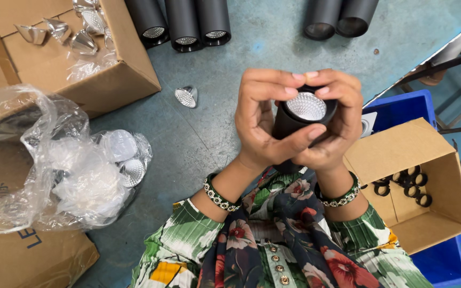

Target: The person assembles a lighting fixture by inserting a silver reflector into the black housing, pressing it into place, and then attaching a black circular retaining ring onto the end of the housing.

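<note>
Both the left hand (pixel 262 125) and right hand (pixel 337 125), fingers curled tight, hold a black cylindrical lamp housing (pixel 294 125) above the floor, its faceted silver reflector (pixel 306 106) already seated, fingertips pressing its rim.

Scuffed grey-blue concrete floor (pixel 225 133)

Floral green sleeves — beaded bracelets (pixel 218 196) (both wrists).
</note>
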